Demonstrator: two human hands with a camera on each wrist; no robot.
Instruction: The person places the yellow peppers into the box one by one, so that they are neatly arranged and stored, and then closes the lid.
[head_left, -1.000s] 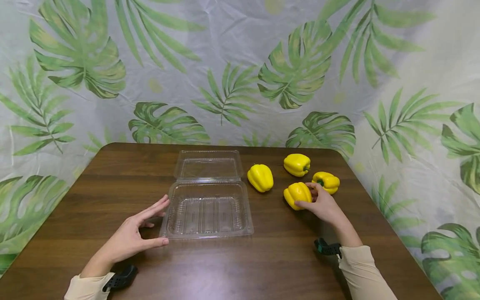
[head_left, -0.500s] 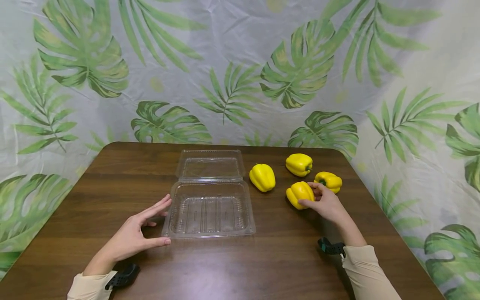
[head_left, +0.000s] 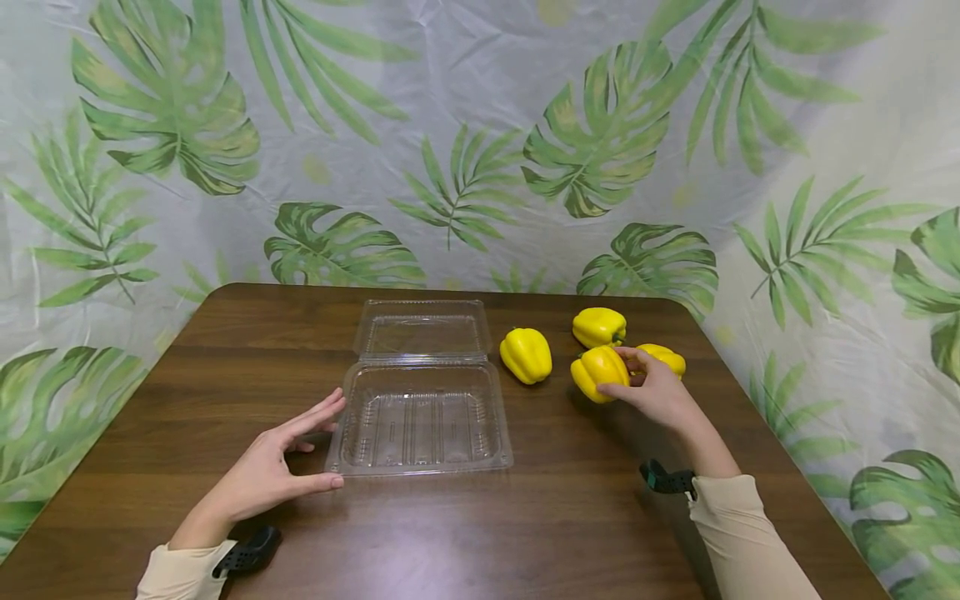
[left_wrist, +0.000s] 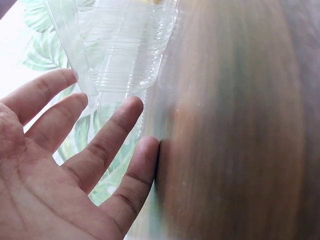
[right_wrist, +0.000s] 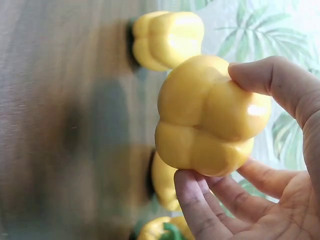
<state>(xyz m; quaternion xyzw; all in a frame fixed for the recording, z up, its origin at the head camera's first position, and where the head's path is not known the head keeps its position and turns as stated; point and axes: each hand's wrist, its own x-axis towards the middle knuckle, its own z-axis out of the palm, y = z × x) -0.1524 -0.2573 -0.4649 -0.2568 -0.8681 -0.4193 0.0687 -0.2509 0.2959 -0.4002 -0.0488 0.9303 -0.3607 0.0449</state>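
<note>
My right hand [head_left: 656, 390] grips a yellow bell pepper [head_left: 600, 374] between thumb and fingers. In the right wrist view this pepper [right_wrist: 207, 115] shows its lobed end and hangs just above the table. On the left, my left hand [head_left: 266, 467] lies with fingers spread and straight beside a clear plastic clamshell container [head_left: 420, 421], its fingertips at the left rim. The left wrist view shows the fingers [left_wrist: 102, 150] loosely extended near the container's wall [left_wrist: 120, 50]. The container stands open, its lid [head_left: 422, 330] laid back toward the far edge.
Three more yellow peppers lie on the brown wooden table [head_left: 420, 533]: one pepper [head_left: 526, 356] right of the container, another [head_left: 598, 327] farther back, and a third pepper [head_left: 663, 359] partly behind the right hand. A leaf-patterned cloth [head_left: 465, 150] hangs behind the table.
The right hand has lifted the gripped pepper off the table, up and slightly away from the near edge. The left hand and container have stayed in place.
</note>
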